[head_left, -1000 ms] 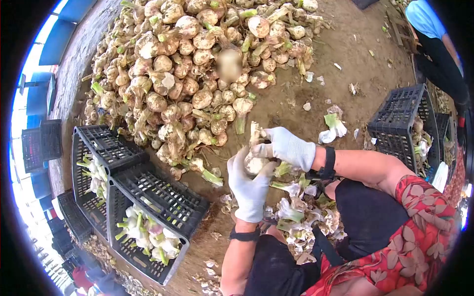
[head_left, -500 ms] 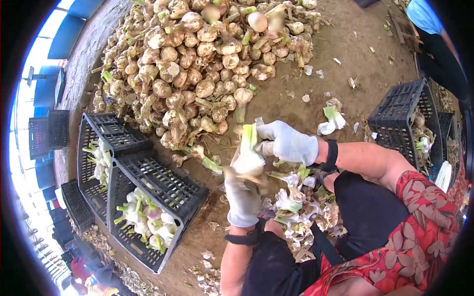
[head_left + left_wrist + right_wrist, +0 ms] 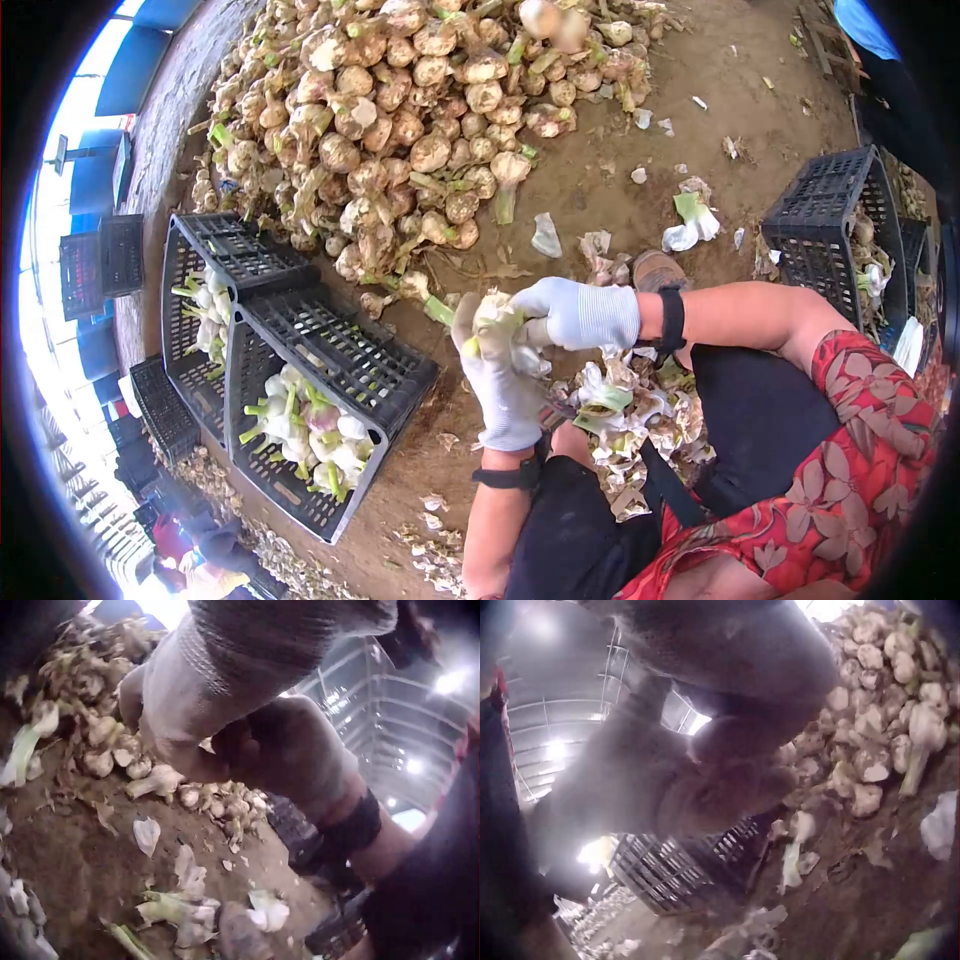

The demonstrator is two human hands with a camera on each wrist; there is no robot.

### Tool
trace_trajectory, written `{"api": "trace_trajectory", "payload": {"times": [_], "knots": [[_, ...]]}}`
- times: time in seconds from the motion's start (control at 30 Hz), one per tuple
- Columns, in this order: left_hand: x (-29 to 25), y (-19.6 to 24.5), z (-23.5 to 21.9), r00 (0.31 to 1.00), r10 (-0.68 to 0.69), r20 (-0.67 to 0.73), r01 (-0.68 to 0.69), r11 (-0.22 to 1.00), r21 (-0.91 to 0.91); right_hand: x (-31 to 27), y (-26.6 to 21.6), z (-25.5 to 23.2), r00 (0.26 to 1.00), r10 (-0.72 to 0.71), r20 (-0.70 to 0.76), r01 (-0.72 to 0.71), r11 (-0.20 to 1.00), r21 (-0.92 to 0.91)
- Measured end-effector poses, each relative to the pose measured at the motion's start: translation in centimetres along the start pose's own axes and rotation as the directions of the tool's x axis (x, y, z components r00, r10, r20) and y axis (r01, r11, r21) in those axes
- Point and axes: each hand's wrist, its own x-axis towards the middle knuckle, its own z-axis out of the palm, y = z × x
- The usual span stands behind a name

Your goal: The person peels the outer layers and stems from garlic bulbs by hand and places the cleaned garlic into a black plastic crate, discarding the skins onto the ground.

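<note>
In the head view both gloved hands meet at a garlic bulb (image 3: 497,316). My left hand (image 3: 500,385) grips it from below, fingers curled round it. From the right, my right hand (image 3: 580,312) pinches at the bulb's side. In the left wrist view, my left hand (image 3: 247,660) fills the top, with my right hand (image 3: 300,754) behind it. The right wrist view shows my right hand (image 3: 735,652) above my left hand (image 3: 637,780), both dark and blurred; the bulb is hidden there.
A large heap of unpeeled garlic (image 3: 400,130) lies ahead. Black crates (image 3: 345,355) with white garlic (image 3: 305,430) stand at left, another crate (image 3: 815,205) at right. Loose peelings (image 3: 620,410) lie between the legs. At the top right a person in dark trousers (image 3: 900,120) is partly visible.
The bulb has turned in my hands, its green stalk no longer upright. My left hand has risen slightly and wraps round it. A shoe and more peelings show beyond my right hand.
</note>
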Motion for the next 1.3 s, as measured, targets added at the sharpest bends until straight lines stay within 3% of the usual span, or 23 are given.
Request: {"api": "trace_trajectory", "payload": {"times": [0.07, 0.1, 0.13, 0.17, 0.2, 0.23, 0.33, 0.37, 0.57, 0.67, 0.7, 0.77, 0.8, 0.83, 0.87, 0.93, 1.0, 1.03, 1.07, 1.13, 1.2, 1.23, 1.3], "knots": [[0.2, -0.5, -1.1, 0.998, 0.017, -0.067, -0.015, 0.999, 0.038, 0.1, -1.0, -0.3, 0.946, 0.219, 0.237, -0.302, 0.860, 0.411], [0.5, -0.5, -1.7, 0.995, -0.024, -0.093, 0.027, 0.999, 0.031, 0.0, -2.0, -0.8, 0.972, 0.135, 0.191, -0.212, 0.856, 0.472], [0.7, -0.3, -2.2, 0.991, -0.065, -0.116, 0.068, 0.997, 0.023, 0.0, -2.3, -0.9, 0.960, 0.212, 0.182, -0.279, 0.771, 0.572], [0.4, 0.0, -2.4, 0.958, -0.164, -0.237, 0.179, 0.983, 0.044, 0.3, -2.0, -1.3, 0.937, 0.293, 0.192, -0.350, 0.761, 0.546], [0.3, 0.1, -2.4, 0.962, -0.132, -0.238, 0.152, 0.986, 0.065, 0.7, -1.2, -1.7, 0.907, 0.372, 0.199, -0.419, 0.744, 0.520], [0.2, 0.0, -2.4, 0.965, -0.102, -0.241, 0.126, 0.988, 0.088, 1.4, 0.6, -1.3, 0.946, 0.276, 0.172, -0.325, 0.806, 0.494], [-0.7, 0.5, -3.6, 0.987, -0.054, -0.152, 0.071, 0.991, 0.111, 2.2, 2.5, -0.6, 0.993, 0.076, -0.088, -0.058, 0.981, 0.186], [-1.0, 1.1, -3.7, 0.995, -0.031, -0.100, 0.043, 0.992, 0.117, 2.5, 2.5, -1.6, 0.988, 0.097, -0.117, -0.104, 0.993, -0.050], [-0.5, 2.3, -3.6, 0.988, 0.138, -0.063, -0.108, 0.932, 0.346, 1.9, 3.0, -0.9, 0.989, 0.049, -0.141, -0.113, 0.864, -0.490], [0.1, 2.6, -4.3, 0.981, 0.156, -0.118, -0.127, 0.967, 0.219, 1.2, 3.3, 0.1, 0.984, 0.174, 0.048, -0.100, 0.744, -0.661], [0.3, 2.6, -4.7, 0.988, 0.065, -0.142, -0.061, 0.998, 0.031, 0.5, 1.6, 0.8, 0.955, 0.245, 0.169, -0.057, 0.707, -0.705], [0.5, 2.6, -4.9, 0.990, -0.070, -0.121, 0.032, 0.956, -0.292, -1.7, 1.4, 3.0, 0.921, 0.179, 0.346, 0.107, 0.737, -0.667], [0.5, 2.8, -4.7, 0.990, -0.107, -0.093, 0.058, 0.907, -0.418, -2.4, -1.0, 3.1, 0.821, 0.304, 0.484, 0.123, 0.733, -0.670], [0.6, 3.0, -4.0, 0.995, -0.080, -0.053, 0.044, 0.871, -0.490, -4.1, 0.3, 3.9, 0.834, 0.148, 0.532, 0.212, 0.804, -0.556], [0.6, 3.1, -3.6, 0.999, -0.050, -0.016, 0.033, 0.828, -0.560, -4.8, -0.5, 3.7, 0.737, 0.103, 0.668, 0.313, 0.824, -0.472], [0.7, 3.1, -4.2, 0.992, -0.070, -0.105, -0.001, 0.829, -0.559, -5.6, -3.5, 2.5, 0.613, 0.098, 0.784, 0.276, 0.903, -0.328], [0.8, 3.8, -3.8, 0.975, -0.117, -0.190, -0.008, 0.833, -0.553, -5.6, -3.3, 1.3, 0.596, -0.085, 0.799, 0.372, 0.911, -0.180], [0.8, 4.0, -3.8, 0.971, -0.124, -0.207, -0.011, 0.834, -0.551, -5.5, -3.1, 0.7, 0.579, -0.177, 0.796, 0.417, 0.903, -0.103], [0.8, 3.8, -4.1, 0.974, -0.127, -0.190, 0.002, 0.836, -0.549, -4.9, -4.0, 0.3, 0.631, -0.118, 0.767, 0.524, 0.794, -0.308], [0.9, 3.1, -4.8, 0.980, -0.132, -0.150, 0.030, 0.837, -0.546, -3.3, -3.6, -0.8, 0.827, 0.092, 0.554, 0.439, 0.509, -0.740], [1.0, 3.0, -4.7, 0.973, -0.190, -0.131, 0.082, 0.817, -0.571, -2.7, -2.3, -0.8, 0.938, -0.161, 0.308, 0.336, 0.645, -0.686], [1.0, 2.8, -4.5, 0.967, -0.222, -0.123, 0.110, 0.805, -0.583, -2.5, -1.9, -0.4, 0.948, -0.280, 0.151, 0.308, 0.690, -0.656], [1.1, 2.5, -4.0, 0.946, -0.294, -0.134, 0.168, 0.802, -0.574, -1.9, -2.5, 0.3, 0.906, -0.421, 0.050, 0.353, 0.683, -0.640]]}}
